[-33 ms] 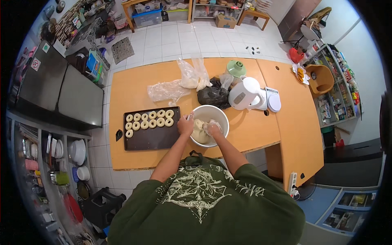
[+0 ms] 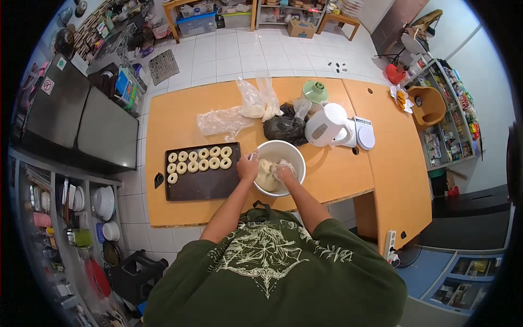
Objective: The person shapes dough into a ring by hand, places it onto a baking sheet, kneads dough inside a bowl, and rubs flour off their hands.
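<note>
A white round bowl [image 2: 292,149] holds pale dough [image 2: 265,182] on the wooden table. My left hand [image 2: 248,166] grips the bowl's left rim, with clear plastic around its fingers. My right hand [image 2: 284,173], in a clear plastic glove, is down inside the bowl with its fingers closed on the dough. Left of the bowl lies a dark tray [image 2: 210,185] carrying several pale rings of dough [image 2: 214,162].
Behind the bowl are clear bags [image 2: 251,103], a dark plastic bag [image 2: 283,126], a green lidded container [image 2: 315,92], a white kettle [image 2: 321,128] and a kitchen scale [image 2: 365,136]. A power strip [image 2: 390,242] hangs at the table's right near edge. A fridge [image 2: 106,144] stands left.
</note>
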Demonstrator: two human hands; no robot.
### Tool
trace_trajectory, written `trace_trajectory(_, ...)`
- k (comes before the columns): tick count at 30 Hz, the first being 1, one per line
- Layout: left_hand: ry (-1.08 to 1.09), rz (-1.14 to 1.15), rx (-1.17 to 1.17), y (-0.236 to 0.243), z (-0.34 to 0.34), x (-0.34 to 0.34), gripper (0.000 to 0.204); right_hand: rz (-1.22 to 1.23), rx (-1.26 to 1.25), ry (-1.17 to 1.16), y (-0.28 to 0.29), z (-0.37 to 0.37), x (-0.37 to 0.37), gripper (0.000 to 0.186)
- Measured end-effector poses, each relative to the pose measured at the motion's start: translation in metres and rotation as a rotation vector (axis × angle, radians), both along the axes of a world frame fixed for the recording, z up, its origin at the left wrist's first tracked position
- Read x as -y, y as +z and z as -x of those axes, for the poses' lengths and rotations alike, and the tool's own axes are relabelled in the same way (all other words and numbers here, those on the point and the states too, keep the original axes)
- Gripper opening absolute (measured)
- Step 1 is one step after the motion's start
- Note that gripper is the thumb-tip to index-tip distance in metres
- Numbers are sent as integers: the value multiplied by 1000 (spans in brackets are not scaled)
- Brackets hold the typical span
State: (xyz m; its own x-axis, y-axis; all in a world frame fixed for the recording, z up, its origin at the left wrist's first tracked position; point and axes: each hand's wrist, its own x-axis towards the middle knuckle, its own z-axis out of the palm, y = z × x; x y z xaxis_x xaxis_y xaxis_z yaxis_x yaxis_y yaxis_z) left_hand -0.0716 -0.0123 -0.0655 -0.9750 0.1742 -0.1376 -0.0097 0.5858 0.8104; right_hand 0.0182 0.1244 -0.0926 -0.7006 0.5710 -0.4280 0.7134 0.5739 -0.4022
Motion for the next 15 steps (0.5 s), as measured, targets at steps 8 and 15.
trace_trajectory(8,-19,1,7,13,-2,-8,53,-122,-110,-62,-10,-8,0,58)
trace_trajectory(15,-21,37,108,18,-2,-6,52,-55,-16,96,26,-9,7,39)
